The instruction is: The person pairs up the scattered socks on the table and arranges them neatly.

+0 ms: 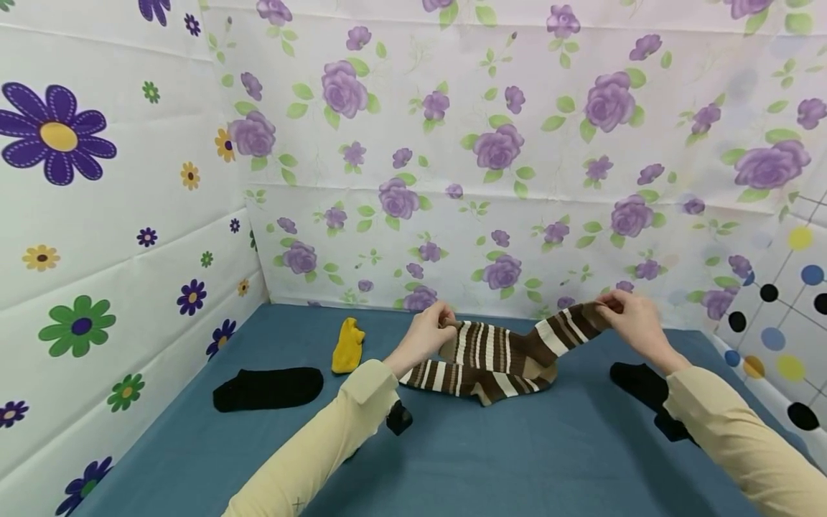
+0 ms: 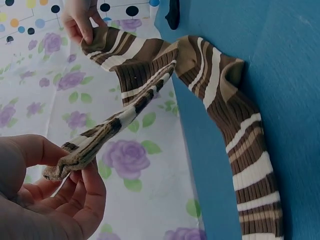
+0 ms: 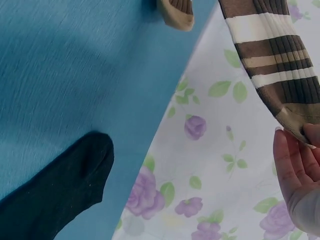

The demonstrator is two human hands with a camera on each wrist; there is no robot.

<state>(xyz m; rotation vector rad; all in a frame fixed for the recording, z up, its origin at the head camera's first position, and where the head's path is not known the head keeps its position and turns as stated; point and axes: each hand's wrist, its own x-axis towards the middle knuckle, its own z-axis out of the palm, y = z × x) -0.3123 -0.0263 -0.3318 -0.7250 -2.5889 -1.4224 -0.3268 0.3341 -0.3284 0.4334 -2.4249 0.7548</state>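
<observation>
Between both hands stretches a brown, white and tan striped sock, raised off the table. My left hand pinches its cuff; in the left wrist view, thumb and fingers close on the tan opening. My right hand pinches the tan toe end, seen in the right wrist view at the tip of the held sock. A matching striped sock lies flat on the table just below the raised one, its tan heel toward me.
On the blue table, a black sock and a small yellow sock lie to the left. Another black sock lies at right, partly behind the right sleeve. Flower-patterned sheets stand behind and at the left.
</observation>
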